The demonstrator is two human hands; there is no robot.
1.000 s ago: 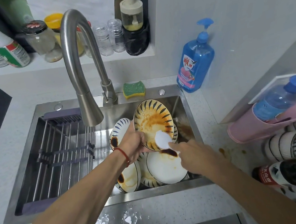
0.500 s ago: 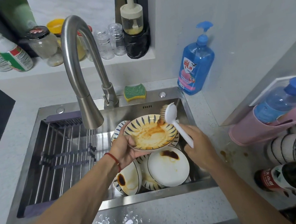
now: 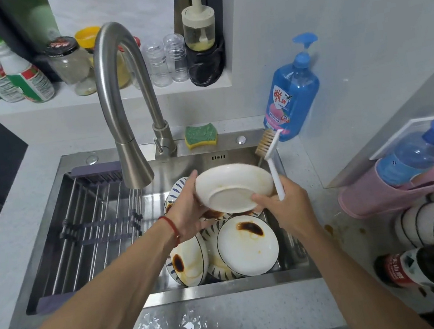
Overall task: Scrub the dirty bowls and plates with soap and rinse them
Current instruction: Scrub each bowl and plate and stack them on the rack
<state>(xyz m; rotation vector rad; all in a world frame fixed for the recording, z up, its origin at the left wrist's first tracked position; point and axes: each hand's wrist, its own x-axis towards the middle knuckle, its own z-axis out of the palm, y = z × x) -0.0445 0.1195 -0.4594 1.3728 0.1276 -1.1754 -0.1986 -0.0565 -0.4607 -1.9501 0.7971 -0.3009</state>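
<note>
The bowl (image 3: 234, 188) is held over the sink (image 3: 220, 285), turned so its white underside and foot ring face up, with brown smears along its rim. The left hand (image 3: 189, 212) grips it at nine o'clock, fingers curled over the edge. The right hand (image 3: 287, 204), at the bowl's four o'clock, has its fingers wrapped round the white handle of one dish brush (image 3: 270, 157), whose bristles point up toward one o'clock; its thumb also touches the bowl's rim. Below, at six o'clock from the bowl, lie at least four dirty plates (image 3: 247, 246) stacked and leaning in the basin, two showing dark sauce stains; how many more sit beneath, I cannot tell. One faucet (image 3: 120, 108) arches at eleven o'clock. One green-and-yellow sponge (image 3: 201, 136) rests on the sink's back ledge at twelve, and one blue soap bottle (image 3: 292, 93) stands at one o'clock.
</note>
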